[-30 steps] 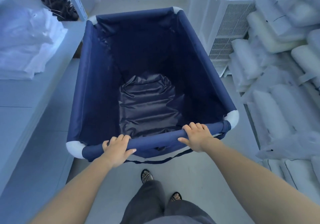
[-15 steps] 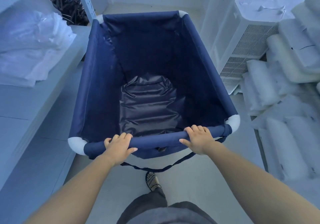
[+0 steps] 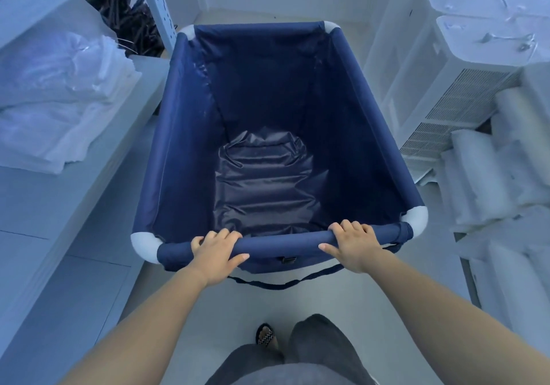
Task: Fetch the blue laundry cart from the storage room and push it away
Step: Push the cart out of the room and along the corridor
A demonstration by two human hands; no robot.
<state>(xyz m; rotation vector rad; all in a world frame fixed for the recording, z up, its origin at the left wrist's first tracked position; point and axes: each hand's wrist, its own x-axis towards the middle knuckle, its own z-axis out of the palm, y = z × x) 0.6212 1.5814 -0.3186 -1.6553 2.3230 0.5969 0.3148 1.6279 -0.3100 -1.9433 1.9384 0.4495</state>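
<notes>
You are mid-push: left hand (image 3: 215,253) and right hand (image 3: 354,246) wrap the near rail of the blue laundry cart (image 3: 184,158) (empty), straight ahead at 12 o'clock. Steer between shelf (image 3: 89,206) and pillows (image 3: 482,182).

Both hands on the cart's near rail
Left hand (image 3: 215,255) and right hand (image 3: 354,246) gripped the blue laundry cart (image 3: 178,134), its dark liner bare

Laundry cart (image 3: 184,134): matt blue woven cloth on walls, w/ a glossy, wrinkled liner (image 3: 265,188) at bottom; corner caps (image 3: 418,216) smooth white plastic. Folded linen (image 3: 59,101) on shelf (image 3: 38,206) in shiny clear plastic wrap. Floor (image 3: 324,295) smooth, matt.
</notes>
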